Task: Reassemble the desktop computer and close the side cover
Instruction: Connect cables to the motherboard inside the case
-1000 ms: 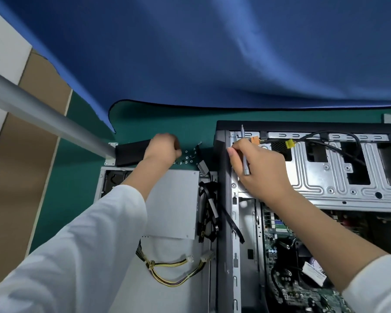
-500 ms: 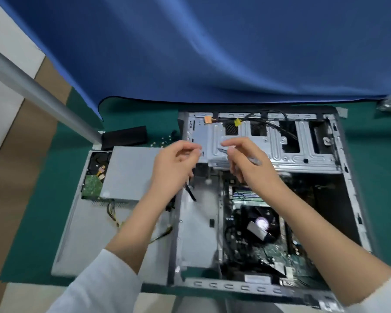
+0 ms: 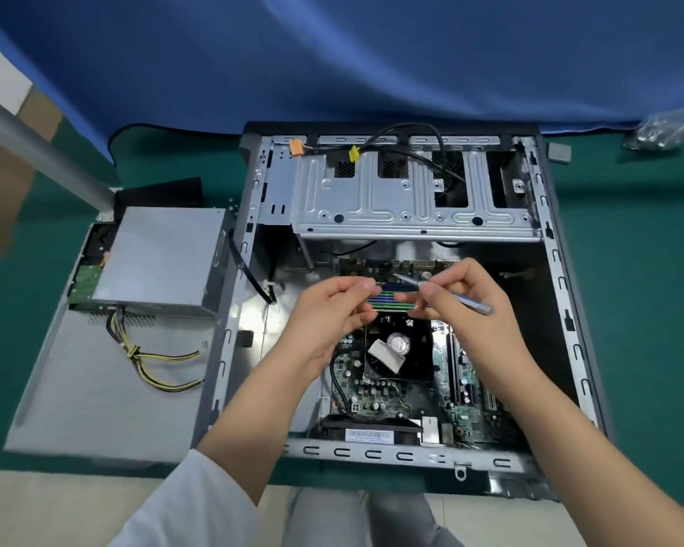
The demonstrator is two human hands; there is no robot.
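a person's two hands meet above the open desktop computer case [image 3: 569,270], which lies on its side on the green tabletop [image 3: 640,309], towards the far edge. the right hand [image 3: 463,305] has its fingers curled round a slim silver screwdriver [image 3: 457,296], whose tip points left towards the left hand [image 3: 328,317]. the left hand's thumb and fingers are drawn together as if pinching something small at that tip; what it is cannot be made out. below the hands sit the motherboard [image 3: 387,396] and its black cooler fan [image 3: 399,349]. the metal drive cage [image 3: 411,199] spans the far end of the case, with black cables ending in orange and yellow connectors draped over it. left of the case, the grey side cover [image 3: 87,388] lies flat on the tabletop, carrying the power supply [image 3: 162,254] and its yellow-and-black wires [image 3: 155,361]. a blue cloth [image 3: 372,53] hangs behind the far edge.
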